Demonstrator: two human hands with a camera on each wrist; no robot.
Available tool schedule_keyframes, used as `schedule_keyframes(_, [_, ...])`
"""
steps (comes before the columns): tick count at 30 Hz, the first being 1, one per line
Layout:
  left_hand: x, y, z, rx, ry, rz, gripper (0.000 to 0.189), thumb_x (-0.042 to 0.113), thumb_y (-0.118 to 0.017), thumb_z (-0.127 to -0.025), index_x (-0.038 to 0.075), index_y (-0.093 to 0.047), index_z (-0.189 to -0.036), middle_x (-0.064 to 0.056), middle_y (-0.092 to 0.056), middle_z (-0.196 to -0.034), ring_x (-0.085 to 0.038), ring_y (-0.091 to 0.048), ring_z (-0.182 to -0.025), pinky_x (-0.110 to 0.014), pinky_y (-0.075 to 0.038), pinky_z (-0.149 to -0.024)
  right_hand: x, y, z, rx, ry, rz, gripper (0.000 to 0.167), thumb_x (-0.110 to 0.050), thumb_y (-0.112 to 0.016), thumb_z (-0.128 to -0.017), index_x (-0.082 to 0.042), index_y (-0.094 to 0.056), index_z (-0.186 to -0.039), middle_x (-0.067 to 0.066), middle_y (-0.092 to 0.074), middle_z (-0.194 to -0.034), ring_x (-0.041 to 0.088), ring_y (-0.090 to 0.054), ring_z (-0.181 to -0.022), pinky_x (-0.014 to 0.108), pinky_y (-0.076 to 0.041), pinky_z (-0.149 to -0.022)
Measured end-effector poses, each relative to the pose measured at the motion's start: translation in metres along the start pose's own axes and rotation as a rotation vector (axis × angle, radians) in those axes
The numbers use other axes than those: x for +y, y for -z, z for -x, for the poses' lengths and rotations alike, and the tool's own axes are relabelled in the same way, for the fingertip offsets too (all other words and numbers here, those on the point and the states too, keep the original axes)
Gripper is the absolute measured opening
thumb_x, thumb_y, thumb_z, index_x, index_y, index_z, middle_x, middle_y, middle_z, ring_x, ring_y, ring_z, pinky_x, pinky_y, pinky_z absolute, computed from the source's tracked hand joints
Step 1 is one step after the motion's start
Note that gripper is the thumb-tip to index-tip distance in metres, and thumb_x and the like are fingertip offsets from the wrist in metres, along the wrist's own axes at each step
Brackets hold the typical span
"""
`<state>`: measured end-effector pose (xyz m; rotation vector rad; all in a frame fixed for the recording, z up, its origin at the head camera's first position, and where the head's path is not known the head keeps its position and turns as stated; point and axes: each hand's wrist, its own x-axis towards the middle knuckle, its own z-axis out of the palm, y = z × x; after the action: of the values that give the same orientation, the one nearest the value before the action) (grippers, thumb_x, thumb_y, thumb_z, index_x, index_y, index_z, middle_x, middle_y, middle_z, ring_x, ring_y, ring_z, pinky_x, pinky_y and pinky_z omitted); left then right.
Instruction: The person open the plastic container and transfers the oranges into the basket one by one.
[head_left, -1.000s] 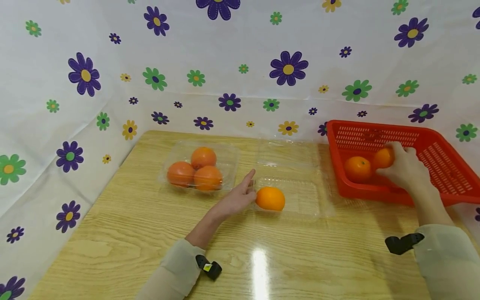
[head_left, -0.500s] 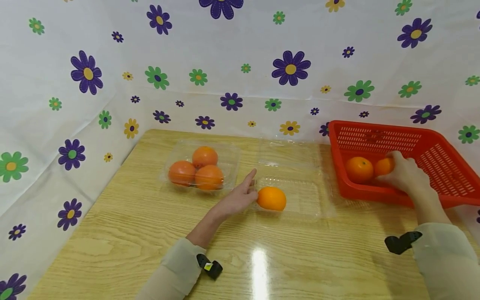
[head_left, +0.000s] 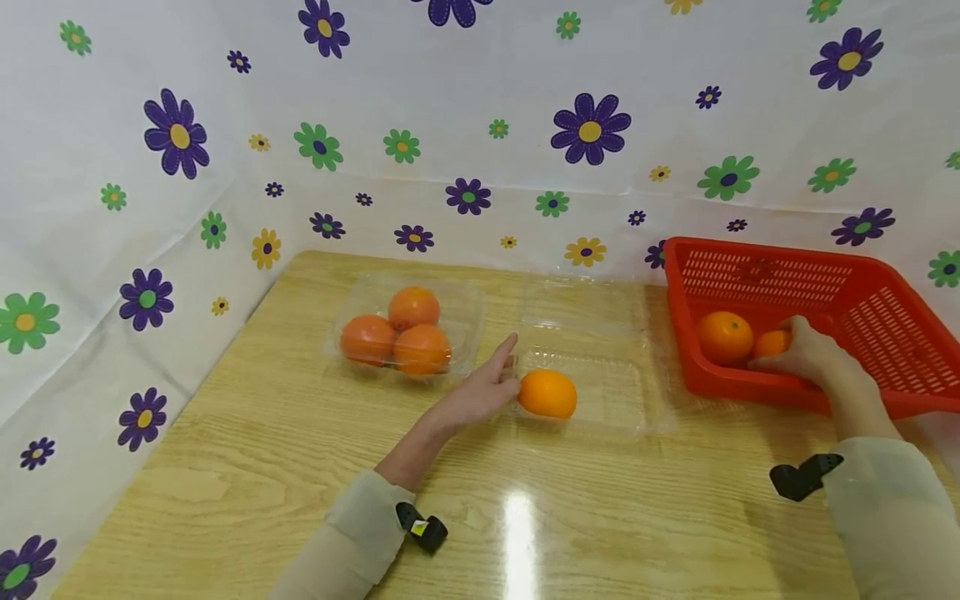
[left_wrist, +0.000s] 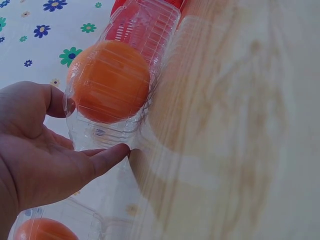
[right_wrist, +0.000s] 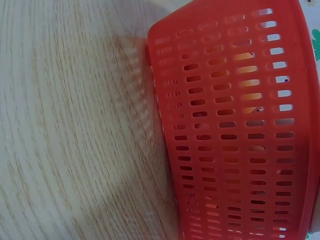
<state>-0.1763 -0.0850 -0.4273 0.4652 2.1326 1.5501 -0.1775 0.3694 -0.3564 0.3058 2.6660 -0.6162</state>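
Note:
In the head view my left hand (head_left: pixel 480 396) touches the left end of an open clear plastic clamshell container (head_left: pixel 611 392), its index finger extended. One orange (head_left: pixel 549 394) lies at that end. The left wrist view shows thumb and fingers spread against the container's end wall, beside the orange (left_wrist: pixel 110 82). At the right, my right hand (head_left: pixel 813 357) reaches into a red plastic basket (head_left: pixel 757 385) and grips an orange (head_left: pixel 771 343), partly hidden by the fingers. Another orange (head_left: pixel 725 337) rests to its left. The right wrist view shows mainly the slotted basket side (right_wrist: pixel 235 125).
Left of the open container, a second clear container (head_left: pixel 468 312) holds three oranges (head_left: pixel 422 348). The open container's lid (head_left: pixel 581 304) lies folded back toward the flowered cloth (head_left: pixel 480 158). A wooden table (head_left: pixel 585 508) lies under everything.
The orange in my right hand has come down lower in the basket, beside the other orange. My left hand keeps its place at the container, and the head view has shifted slightly.

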Motion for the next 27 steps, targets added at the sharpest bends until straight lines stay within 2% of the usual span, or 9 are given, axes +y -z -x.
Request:
schedule_keyframes(5, [0.0012,-0.0002,-0.0011,-0.001,-0.005,-0.008,0.078,0.016,-0.044,-0.096,0.019,0.0,-0.161,-0.021,-0.017,-0.163,-0.035,-0.027,-0.147,-0.05,-0.028,-0.115,0.0011,0.0015,0.0004,-0.038,-0.027,-0.023,0.112,-0.055,-0.075,-0.08,0.01,-0.01,-0.144,0.038,-0.036,-0.126,0.052,-0.041,-0.107,0.066,-0.04,-0.09])
schedule_keyframes(15, [-0.0009,0.0007,-0.0017,0.0,-0.003,-0.014,0.078,0.016,-0.043,-0.096,0.018,0.0,-0.161,-0.021,-0.018,-0.162,-0.036,-0.028,-0.146,-0.052,-0.028,-0.115,-0.0013,0.0005,0.0008,-0.071,-0.031,-0.002,0.104,-0.057,-0.072,-0.081,0.011,-0.019,-0.138,0.038,-0.036,-0.126,0.054,-0.037,-0.11,0.07,-0.038,-0.092])
schedule_keyframes(21, [-0.0008,-0.0009,-0.0002,0.011,-0.002,-0.009,0.078,0.016,-0.043,-0.096,0.018,-0.001,-0.161,-0.021,-0.019,-0.162,-0.038,-0.029,-0.145,-0.053,-0.028,-0.114,-0.0019,0.0015,0.001,-0.073,-0.014,-0.005,0.108,-0.051,-0.073,-0.083,0.013,-0.012,-0.144,0.039,-0.034,-0.127,0.055,-0.036,-0.112,0.071,-0.035,-0.095])
schedule_keyframes(27, [0.0009,-0.0014,0.0,0.012,0.004,-0.005,0.078,0.015,-0.043,-0.097,0.018,0.0,-0.161,-0.021,-0.018,-0.163,-0.037,-0.029,-0.146,-0.052,-0.029,-0.114,-0.0019,0.0053,0.0002,-0.087,0.014,0.057,0.11,-0.05,-0.071,-0.085,0.016,-0.007,-0.145,0.042,-0.031,-0.129,0.057,-0.035,-0.113,0.073,-0.031,-0.097])
